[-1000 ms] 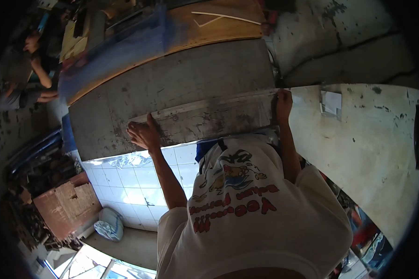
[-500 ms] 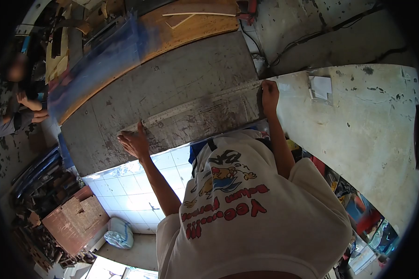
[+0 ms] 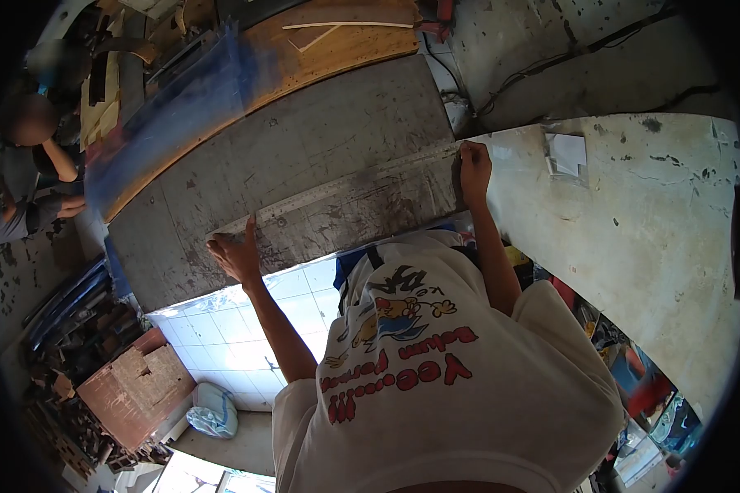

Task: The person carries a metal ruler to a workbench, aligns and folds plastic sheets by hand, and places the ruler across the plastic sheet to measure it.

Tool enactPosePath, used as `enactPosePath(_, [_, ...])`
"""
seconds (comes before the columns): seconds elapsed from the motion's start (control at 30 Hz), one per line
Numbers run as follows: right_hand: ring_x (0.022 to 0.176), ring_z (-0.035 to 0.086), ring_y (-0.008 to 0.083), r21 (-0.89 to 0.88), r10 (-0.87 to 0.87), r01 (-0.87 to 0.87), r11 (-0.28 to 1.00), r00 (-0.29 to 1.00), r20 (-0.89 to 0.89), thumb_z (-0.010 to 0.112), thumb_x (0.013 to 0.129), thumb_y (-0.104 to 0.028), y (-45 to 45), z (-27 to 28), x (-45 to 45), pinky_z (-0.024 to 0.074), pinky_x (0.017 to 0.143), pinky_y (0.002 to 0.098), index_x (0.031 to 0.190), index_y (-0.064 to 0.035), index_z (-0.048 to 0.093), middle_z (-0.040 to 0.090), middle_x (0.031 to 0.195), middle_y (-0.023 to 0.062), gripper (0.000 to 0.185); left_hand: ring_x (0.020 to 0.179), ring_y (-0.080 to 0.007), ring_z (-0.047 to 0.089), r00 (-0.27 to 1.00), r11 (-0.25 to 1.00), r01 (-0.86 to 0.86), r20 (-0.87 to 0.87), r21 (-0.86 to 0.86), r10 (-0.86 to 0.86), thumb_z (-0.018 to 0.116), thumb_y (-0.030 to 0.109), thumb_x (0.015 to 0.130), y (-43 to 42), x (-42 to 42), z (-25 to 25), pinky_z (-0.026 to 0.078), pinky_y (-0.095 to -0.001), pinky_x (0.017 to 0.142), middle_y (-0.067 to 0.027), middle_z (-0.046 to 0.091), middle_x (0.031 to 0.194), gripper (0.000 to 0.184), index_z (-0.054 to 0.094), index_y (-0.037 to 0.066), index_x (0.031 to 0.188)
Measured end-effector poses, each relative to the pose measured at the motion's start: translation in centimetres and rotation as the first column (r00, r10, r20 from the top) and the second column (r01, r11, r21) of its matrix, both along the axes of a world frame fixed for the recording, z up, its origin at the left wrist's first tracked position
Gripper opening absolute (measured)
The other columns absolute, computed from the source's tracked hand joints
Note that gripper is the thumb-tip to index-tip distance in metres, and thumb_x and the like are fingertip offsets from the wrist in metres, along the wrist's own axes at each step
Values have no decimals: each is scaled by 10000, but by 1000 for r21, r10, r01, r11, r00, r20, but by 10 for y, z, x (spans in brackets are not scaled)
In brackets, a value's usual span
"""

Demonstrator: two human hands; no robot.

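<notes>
A long, thin pale strip that looks like a measuring tape [image 3: 329, 191] runs slantwise along the dark grey, scuffed board [image 3: 304, 144] in front of me. At its left end rests my left hand [image 3: 238, 256], thumb stretched out from the fingers, fingertips against the strip and the board. My right hand [image 3: 474, 174] is closed at the strip's other end, by the board's right edge. The fingertips pinching there are partly hidden. Markings on the strip are too fine to read.
Beyond the board lies an orange-brown wooden panel [image 3: 337, 41] with blue plastic sheeting [image 3: 197, 90]. A pale worktop [image 3: 633, 214] adjoins on the right. At far left sits another person [image 3: 33, 214]. Scrap wood and a tied plastic bag [image 3: 214, 409] lie lower left.
My left fingers have drawn closer together at the strip's end; the strip and right hand stay nearly still. The other person has raised an arm toward the head.
</notes>
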State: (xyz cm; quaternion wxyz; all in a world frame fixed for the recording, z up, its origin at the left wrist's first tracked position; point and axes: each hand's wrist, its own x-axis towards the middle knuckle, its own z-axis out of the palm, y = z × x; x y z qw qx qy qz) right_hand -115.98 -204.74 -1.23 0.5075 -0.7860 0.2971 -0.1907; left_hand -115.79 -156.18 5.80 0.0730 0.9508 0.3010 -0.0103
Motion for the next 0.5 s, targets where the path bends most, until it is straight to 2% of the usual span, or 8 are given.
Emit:
enactPosePath(0.13, [764, 583, 190, -10, 5, -5, 1000, 1000, -27, 609, 885, -225, -2, -3, 0, 462, 736, 325, 963, -6, 615, 637, 815, 93, 233, 1349, -451, 253, 994, 998, 21, 103, 53, -27, 607, 713, 734, 2, -4, -15, 277, -552, 1072, -307, 236, 1449, 1076, 307, -81, 1395])
enactPosePath(0.23, [777, 586, 195, -4, 23, -23, 1000, 1000, 0, 612, 882, -226, -3, -4, 0, 462, 745, 329, 967, -7, 616, 639, 827, 97, 236, 1351, -462, 234, 959, 987, 51, 267, 149, -90, 622, 678, 751, 8, -13, -46, 256, -573, 1072, -310, 215, 1456, 1056, 282, -79, 1404])
enactPosePath(0.5, [853, 585, 205, 31, 13, -12, 999, 999, -32, 596, 886, -225, -3, -2, 1, 451, 811, 332, 989, -5, 617, 644, 897, 102, 244, 1376, -457, 178, 942, 988, 72, 317, 136, -112, 627, 663, 757, 7, -14, -43, 221, -579, 1093, -286, 173, 1488, 1054, 259, -74, 1414])
